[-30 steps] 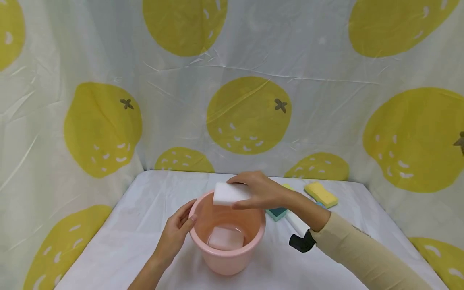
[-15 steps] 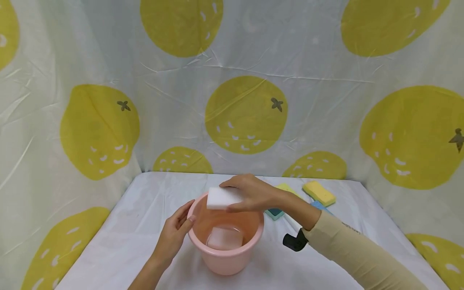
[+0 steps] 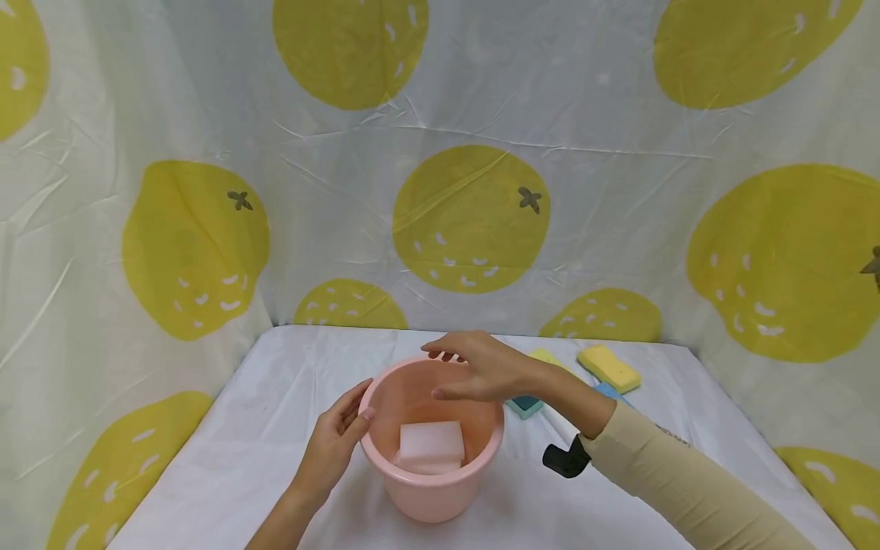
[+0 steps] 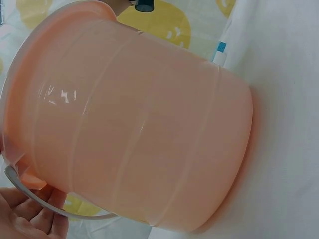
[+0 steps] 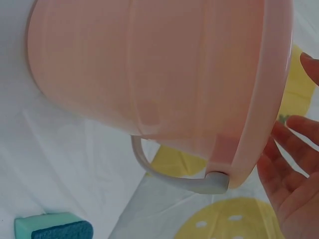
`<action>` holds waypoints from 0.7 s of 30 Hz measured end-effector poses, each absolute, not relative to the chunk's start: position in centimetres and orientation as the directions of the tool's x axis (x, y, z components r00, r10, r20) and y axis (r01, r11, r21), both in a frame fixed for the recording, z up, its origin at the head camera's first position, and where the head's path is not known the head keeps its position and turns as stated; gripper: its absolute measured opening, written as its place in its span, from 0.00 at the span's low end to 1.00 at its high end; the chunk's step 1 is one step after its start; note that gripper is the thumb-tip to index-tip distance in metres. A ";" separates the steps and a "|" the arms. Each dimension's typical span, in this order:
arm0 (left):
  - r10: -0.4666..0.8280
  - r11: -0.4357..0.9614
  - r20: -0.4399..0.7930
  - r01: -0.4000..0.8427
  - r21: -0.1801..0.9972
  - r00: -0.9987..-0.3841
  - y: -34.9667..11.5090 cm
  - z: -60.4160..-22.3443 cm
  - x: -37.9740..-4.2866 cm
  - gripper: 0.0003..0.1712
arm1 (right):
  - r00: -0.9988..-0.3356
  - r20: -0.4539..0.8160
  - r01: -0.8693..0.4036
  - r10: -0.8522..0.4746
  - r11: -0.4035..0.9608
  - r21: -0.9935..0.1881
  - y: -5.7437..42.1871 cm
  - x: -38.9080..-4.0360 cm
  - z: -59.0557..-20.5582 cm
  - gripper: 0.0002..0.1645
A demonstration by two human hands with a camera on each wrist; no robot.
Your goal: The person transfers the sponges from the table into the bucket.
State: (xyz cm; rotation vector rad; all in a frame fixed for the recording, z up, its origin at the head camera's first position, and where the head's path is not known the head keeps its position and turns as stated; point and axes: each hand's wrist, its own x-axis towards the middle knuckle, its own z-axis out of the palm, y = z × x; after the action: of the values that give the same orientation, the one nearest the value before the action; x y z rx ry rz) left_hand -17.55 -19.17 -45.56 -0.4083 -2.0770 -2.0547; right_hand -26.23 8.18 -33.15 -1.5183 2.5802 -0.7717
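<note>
A pink plastic bucket (image 3: 428, 498) with a grey handle (image 4: 55, 208) stands upright on the table. Its left rim is gripped by my left hand (image 3: 335, 441), with the thumb over the edge and the fingers outside. Inside the bucket, a white sponge block (image 3: 431, 442) rests on a second white block (image 3: 428, 467), which it mostly covers. My right hand (image 3: 481, 370) hovers over the far right part of the rim, fingers spread and holding nothing. The right wrist view shows those fingers (image 5: 289, 159) close to the rim; whether they touch it I cannot tell.
Right of the bucket lie a teal sponge with a dark scouring side (image 3: 525, 405), a yellow-green item (image 3: 545, 356), a blue item (image 3: 609, 392) and a yellow sponge (image 3: 609, 368). The right forearm partly hides them. A fruit-patterned curtain (image 3: 330, 229) encloses the white table (image 3: 275, 382).
My right hand held a white sponge block above the bucket and has let it go; the block now lies inside on the other one. The left hand keeps its grip on the rim.
</note>
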 end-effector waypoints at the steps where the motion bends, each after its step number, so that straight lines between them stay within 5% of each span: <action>1: 0.058 0.000 0.322 0.323 0.946 -0.945 -19.2 -45.6 -17.6 0.28 | -0.518 0.204 -0.805 -0.831 0.393 -0.444 8.2 -26.2 -33.1 0.40; 21: 0.065 0.004 0.341 0.342 0.940 -0.938 -19.3 -45.4 -17.7 0.29 | -0.572 0.236 -0.779 -0.786 0.430 -0.455 11.0 -26.1 -32.9 0.39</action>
State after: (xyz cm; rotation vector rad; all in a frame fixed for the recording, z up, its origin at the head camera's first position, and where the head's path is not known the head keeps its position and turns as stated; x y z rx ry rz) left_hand -17.65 -19.30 -45.45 -0.4286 -2.0735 -2.0411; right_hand -26.13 10.98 -32.87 -1.4482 2.6467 -0.8327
